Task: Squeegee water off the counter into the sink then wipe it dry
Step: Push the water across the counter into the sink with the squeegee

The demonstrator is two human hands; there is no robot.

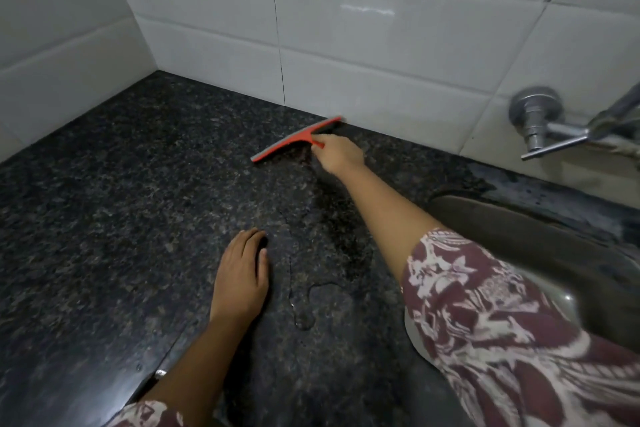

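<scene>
Squeegee (294, 141) rests blade-down on table (104, 201) by back wall (363, 55), R hand (339, 153) gripping its handle. L hand (242, 274) lies flat on table, fingers relaxed, holding nothing, w/ puddle (304, 308) just beside it.

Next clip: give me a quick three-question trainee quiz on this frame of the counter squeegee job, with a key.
1. True or false: the left hand rests flat on the counter, holding nothing.
2. Where is the squeegee that the right hand grips? A) on the counter by the tiled back wall B) at the counter's front edge C) lifted high above the counter
3. Fill in: the sink lies on the person's ___ side.

Key: 1 true; 2 A; 3 right.
</scene>
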